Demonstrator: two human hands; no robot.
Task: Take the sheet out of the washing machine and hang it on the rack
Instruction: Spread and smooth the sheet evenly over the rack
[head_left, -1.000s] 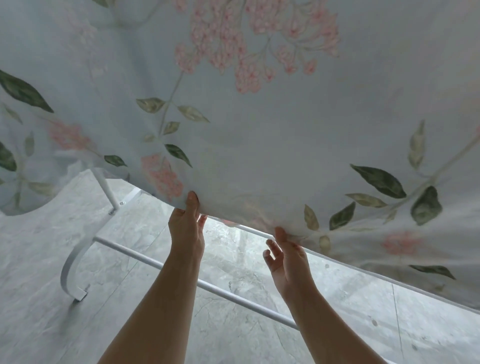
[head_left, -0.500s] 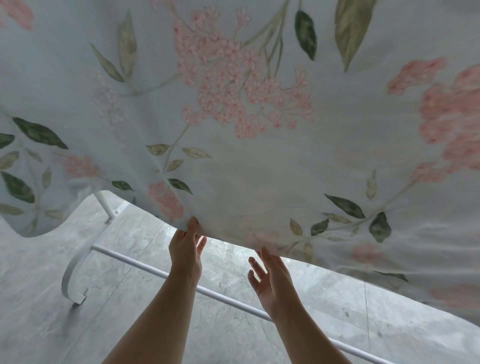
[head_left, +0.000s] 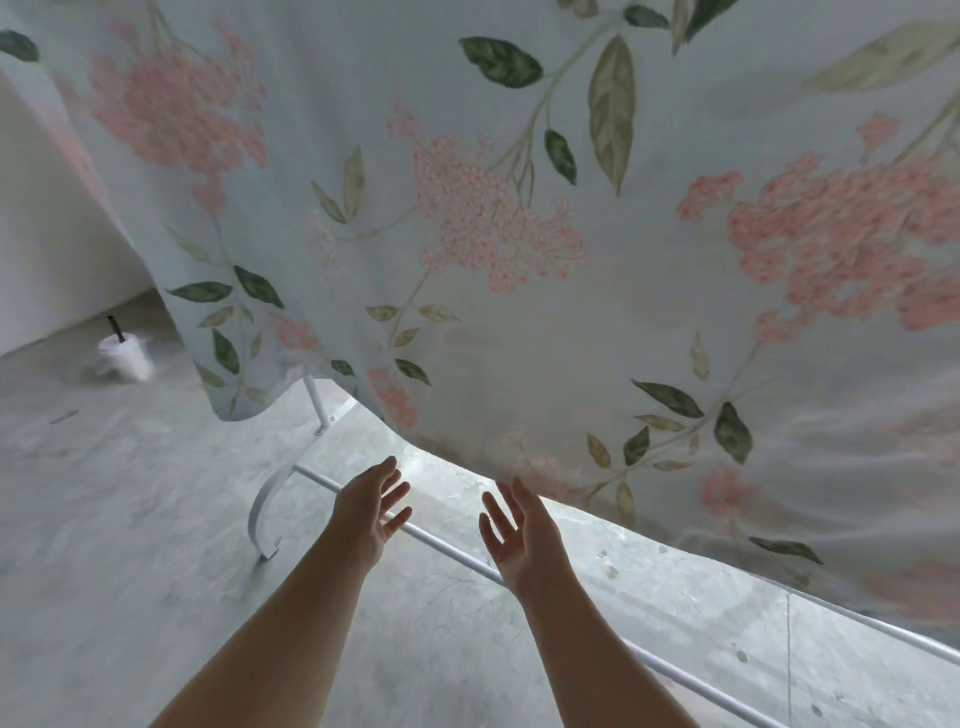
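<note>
A pale blue sheet (head_left: 519, 322) printed with pink flowers and green leaves hangs in front of me and fills most of the view. Its lower hem curves just above my hands. The white metal rack (head_left: 447, 540) shows below the hem as a curved foot, an upright leg and a low crossbar; its upper part is hidden behind the cloth. My left hand (head_left: 371, 506) is below the hem with fingers spread, holding nothing and apart from the cloth. My right hand (head_left: 519, 525) is also spread open, its fingertips right at the hem.
The floor (head_left: 130, 519) is grey marbled tile. A white cup with a black straw (head_left: 122, 356) stands on the floor at the left, near a pale wall (head_left: 47, 218).
Both hands have let go of the sheet's hem and dropped slightly away with fingers spread. The view has tilted up, showing more of the hanging sheet.
</note>
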